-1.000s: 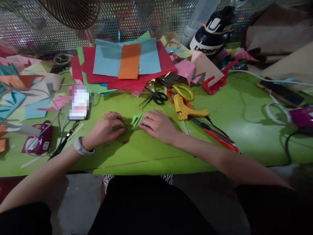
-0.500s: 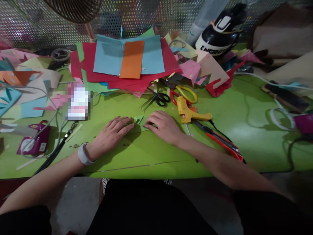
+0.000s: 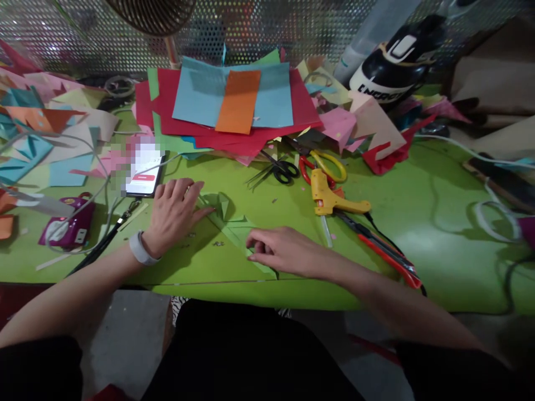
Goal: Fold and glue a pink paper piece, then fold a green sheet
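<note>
A strip of light green folded paper (image 3: 238, 229) with raised flaps lies slantwise on the green tabletop between my hands. At its upper left end is my left hand (image 3: 172, 214), palm down with fingers apart, the thumb stretched over the paper. My right hand (image 3: 284, 249) has curled fingers and pinches the lower right part of the strip; its fingertips partly hide the paper. Beyond my left hand lies a lit phone (image 3: 146, 170). A yellow glue gun (image 3: 334, 195) rests to the right of the paper.
Black scissors (image 3: 284, 169), scissors with red and yellow handles (image 3: 332, 164) and a red-handled cutter (image 3: 384, 253) lie at right. Stacked coloured paper (image 3: 192, 100) stands behind. Cables cross a purple device (image 3: 73, 225) at left. A black bottle (image 3: 393, 67) stands at the back.
The green paper has turned aslant and shows more of its length. My left hand has moved left with its thumb spread; my right hand has come nearer to me. The view has shifted slightly.
</note>
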{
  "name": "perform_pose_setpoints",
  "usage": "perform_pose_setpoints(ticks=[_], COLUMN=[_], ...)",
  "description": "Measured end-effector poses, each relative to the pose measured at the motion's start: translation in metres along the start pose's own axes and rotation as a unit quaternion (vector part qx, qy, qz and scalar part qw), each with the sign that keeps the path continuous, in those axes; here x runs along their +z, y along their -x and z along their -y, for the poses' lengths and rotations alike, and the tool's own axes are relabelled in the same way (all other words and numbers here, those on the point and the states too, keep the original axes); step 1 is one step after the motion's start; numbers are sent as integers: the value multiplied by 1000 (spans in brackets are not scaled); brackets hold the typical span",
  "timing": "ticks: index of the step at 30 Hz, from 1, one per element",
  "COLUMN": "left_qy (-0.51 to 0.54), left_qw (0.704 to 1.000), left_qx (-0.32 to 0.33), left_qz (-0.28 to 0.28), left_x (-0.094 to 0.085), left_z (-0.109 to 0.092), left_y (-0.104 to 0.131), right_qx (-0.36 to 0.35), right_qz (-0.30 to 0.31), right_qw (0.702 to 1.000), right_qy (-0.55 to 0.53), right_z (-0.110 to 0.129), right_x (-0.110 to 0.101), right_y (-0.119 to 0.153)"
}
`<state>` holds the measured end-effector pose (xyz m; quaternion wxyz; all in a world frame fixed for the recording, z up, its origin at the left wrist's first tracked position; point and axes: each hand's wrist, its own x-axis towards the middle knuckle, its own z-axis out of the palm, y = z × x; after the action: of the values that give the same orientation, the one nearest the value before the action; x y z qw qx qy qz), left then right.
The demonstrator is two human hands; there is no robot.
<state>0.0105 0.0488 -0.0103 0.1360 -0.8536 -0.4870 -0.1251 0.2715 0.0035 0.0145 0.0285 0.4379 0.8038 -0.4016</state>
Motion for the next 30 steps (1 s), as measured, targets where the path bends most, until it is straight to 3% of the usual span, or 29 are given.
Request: perform_pose_setpoints(ticks=[4,7,10,15,18,21,23,26,28,30], left_qy=[13,37,82,130,159,156,150,155,162,168], left_qw=[998,997,994,981,970,971,973,968,960,956], left_qx=[36,36,22,7,30,27,29,51,66,75], left_qz=[58,62,71,144,181,180,176,192,216,231], left_x=[0,0,2,6,8,11,14,17,18,19], left_z=[-5,-8,-14,-17,-13,-11,-10,-6,-3,0], left_y=[2,7,11,1,-8,-13,-15,-20,-24,-26], right_qx=[-47,-84,-98,-87,-158,-250,-283,-330,-376,-416], right_qz=[-32,-45,-57,-110,-88,-70,-115,-204,-242,-256], right_qw=[998,995,993,988,982,966,947,883,834,808], right_qy=[-19,-9,-27,-61,-57,2,98,264,322,330], right_z=[2,2,2,-1,-4,-10,-15,-21,-22,-21], right_x=[10,14,18,25,23,19,19,21,22,23], right_y=[3,4,2,1,3,4,1,-5,-9,-12])
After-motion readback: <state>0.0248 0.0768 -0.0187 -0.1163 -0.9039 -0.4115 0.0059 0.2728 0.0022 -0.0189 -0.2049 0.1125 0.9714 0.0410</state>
